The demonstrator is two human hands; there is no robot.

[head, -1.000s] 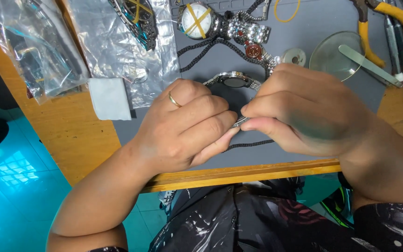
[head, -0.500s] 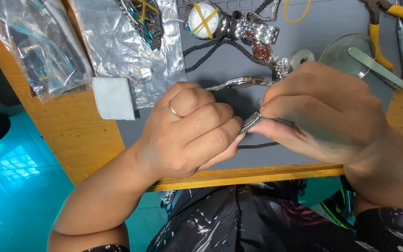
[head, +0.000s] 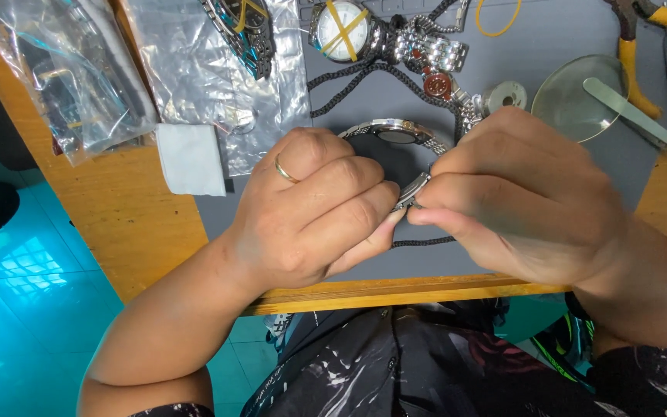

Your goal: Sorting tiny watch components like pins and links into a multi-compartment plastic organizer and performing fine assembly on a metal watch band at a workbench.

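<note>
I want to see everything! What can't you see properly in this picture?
Head view only:
- Steel watch: its band mostly hidden behind left hand and right hand.
- Yellow-handled pliers: cut off by the top edge.
- Items in plastic bags: blurred by glare.

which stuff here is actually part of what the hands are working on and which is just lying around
In hand:
left hand
right hand
silver watch
its metal bracelet end

Lying about:
watch with yellow bands
plastic bags
white cloth
glass disc
yellow-handled pliers
black cord
</note>
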